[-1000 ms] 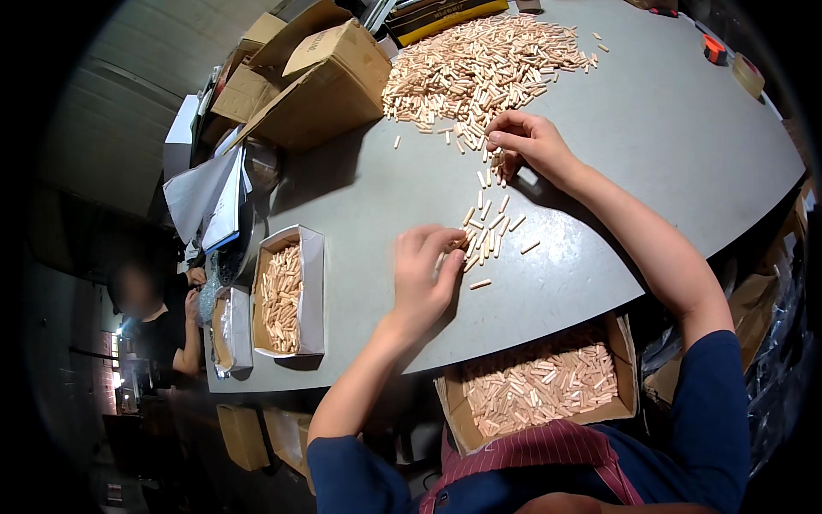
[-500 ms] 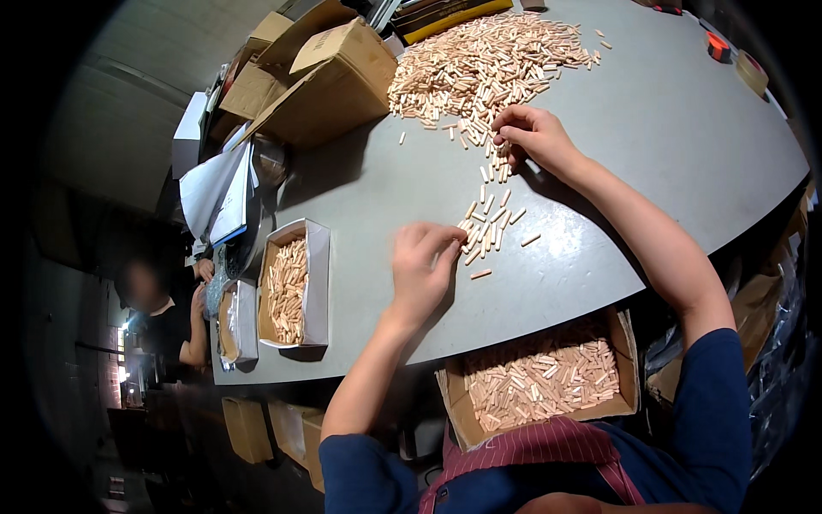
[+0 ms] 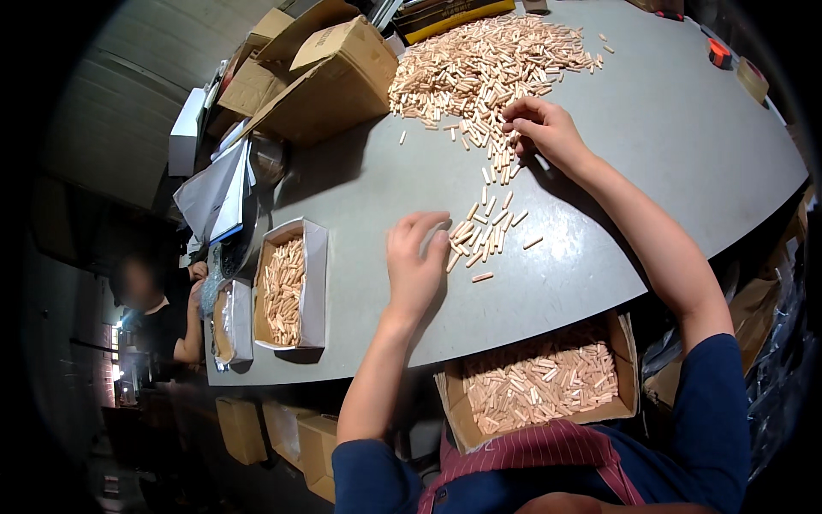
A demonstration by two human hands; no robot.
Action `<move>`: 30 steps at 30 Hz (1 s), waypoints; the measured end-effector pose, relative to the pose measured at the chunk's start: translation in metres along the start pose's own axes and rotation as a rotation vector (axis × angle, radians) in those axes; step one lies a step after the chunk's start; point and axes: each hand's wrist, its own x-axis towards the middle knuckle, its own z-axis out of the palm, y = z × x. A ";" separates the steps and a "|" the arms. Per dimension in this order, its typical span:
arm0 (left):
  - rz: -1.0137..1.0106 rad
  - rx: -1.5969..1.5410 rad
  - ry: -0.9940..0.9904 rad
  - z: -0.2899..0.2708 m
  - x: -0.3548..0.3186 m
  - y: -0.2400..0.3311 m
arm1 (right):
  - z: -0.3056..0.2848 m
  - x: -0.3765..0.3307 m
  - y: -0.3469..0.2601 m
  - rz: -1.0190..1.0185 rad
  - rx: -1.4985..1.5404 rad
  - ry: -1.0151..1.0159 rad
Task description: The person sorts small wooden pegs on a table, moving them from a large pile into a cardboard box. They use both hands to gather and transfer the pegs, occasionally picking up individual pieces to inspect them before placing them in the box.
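Note:
Short pale wooden dowel pins lie in a large heap [image 3: 488,64] at the far side of the grey table [image 3: 360,197]. From it a narrow trail runs toward me, ending in a loose scatter of dowel pins [image 3: 488,227]. My left hand [image 3: 414,264] is just left of this scatter, thumb and fingers apart, with nothing visible in it. At the heap's near right edge is my right hand [image 3: 550,137]. Its fingers are bent and a gap shows between thumb and forefinger; the other fingertips are partly hidden.
A cardboard box of dowel pins [image 3: 541,381] sits below the table edge before me. At left stand a white-sided box of dowel pins [image 3: 284,291] and a smaller box [image 3: 233,321]. Cardboard boxes [image 3: 334,77], papers [image 3: 218,193], and a tape roll [image 3: 753,81] lie farther off. A person [image 3: 163,317] is at left.
My left hand has drawn slightly left and its fingers have spread from the dowel pins, several now lying by its fingertips. My right hand has shifted slightly right and up.

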 end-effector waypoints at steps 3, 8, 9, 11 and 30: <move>0.049 0.070 -0.047 0.004 0.003 -0.001 | -0.002 0.000 0.000 -0.006 -0.011 0.016; 0.037 0.112 -0.034 0.007 0.003 -0.007 | -0.014 0.009 0.007 -0.124 -0.219 0.043; 0.027 0.116 -0.029 0.006 0.003 -0.007 | -0.015 0.009 0.005 -0.146 -0.288 0.046; 0.015 0.113 -0.024 0.004 0.004 -0.009 | -0.016 0.005 -0.002 -0.121 -0.385 0.016; 0.148 0.095 0.032 -0.011 0.012 -0.013 | 0.074 -0.068 -0.028 -0.843 -1.108 -0.420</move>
